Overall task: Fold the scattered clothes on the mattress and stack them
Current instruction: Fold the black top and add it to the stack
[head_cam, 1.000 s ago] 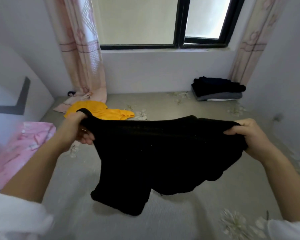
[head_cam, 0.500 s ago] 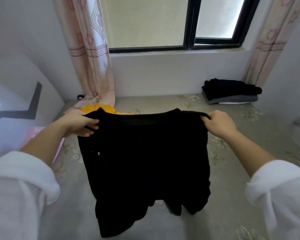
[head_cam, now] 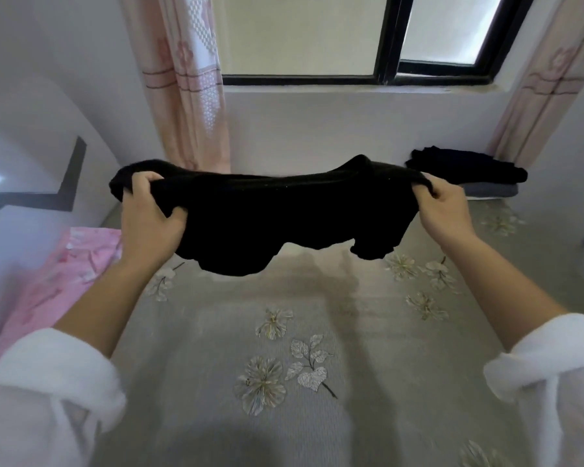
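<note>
Above the mattress (head_cam: 317,332), the left hand (head_cam: 149,224) and right hand (head_cam: 447,214) each clutch one end of the black garment (head_cam: 267,217), which sags soft and light, likely best gripped at its corners.

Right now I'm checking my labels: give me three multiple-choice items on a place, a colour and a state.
1. The folded stack lies: A) far right on the mattress B) on the windowsill C) on a chair
2. The held garment is: A) yellow B) black C) white
3. It is: A) lying flat B) in one hand C) stretched between left hand and right hand
1 A, beside the right curtain; 2 B, plainly black; 3 C, each hand grips an end.
</note>
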A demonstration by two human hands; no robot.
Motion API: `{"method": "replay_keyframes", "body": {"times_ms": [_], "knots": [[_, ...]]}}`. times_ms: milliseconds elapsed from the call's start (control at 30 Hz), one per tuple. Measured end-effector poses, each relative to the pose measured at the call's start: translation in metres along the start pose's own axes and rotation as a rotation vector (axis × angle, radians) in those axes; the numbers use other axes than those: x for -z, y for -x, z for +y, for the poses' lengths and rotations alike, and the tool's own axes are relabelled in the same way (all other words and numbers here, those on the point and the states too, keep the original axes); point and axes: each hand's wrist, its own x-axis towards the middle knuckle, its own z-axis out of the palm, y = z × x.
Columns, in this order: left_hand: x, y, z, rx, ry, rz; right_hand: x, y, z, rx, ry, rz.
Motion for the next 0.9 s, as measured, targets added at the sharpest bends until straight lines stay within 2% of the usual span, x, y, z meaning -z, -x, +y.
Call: {"method": "replay_keyframes", "body": {"times_ms": [100, 267, 467, 600, 700, 900], "knots": [[-0.003, 0.047, -0.033, 0.064, -0.095, -0.082, -0.005, 0.037, 0.018, -0.027, 0.079, -0.090], [-0.010, 0.140, -0.073, 0.178, -0.182, -0.332, -0.019, 0.103, 0.081, -0.126, 0.268, -0.255], [-0.033, 0.259, -0.123, 0.467, -0.217, -0.726, -0.041, 0.197, 0.162, -0.366, 0.385, -0.560], [-0.040, 0.322, -0.154, 0.542, -0.257, -0.979, -0.049, 0.265, 0.217, -0.460, 0.453, -0.732], [-0.042, 0.358, -0.176, 0.627, -0.323, -1.121, -0.049, 0.310, 0.248, -0.450, 0.548, -0.831], [-0.047, 0.410, -0.198, 0.733, -0.286, -1.309, -0.055, 0.372, 0.275, -0.417, 0.952, -1.036]]}}
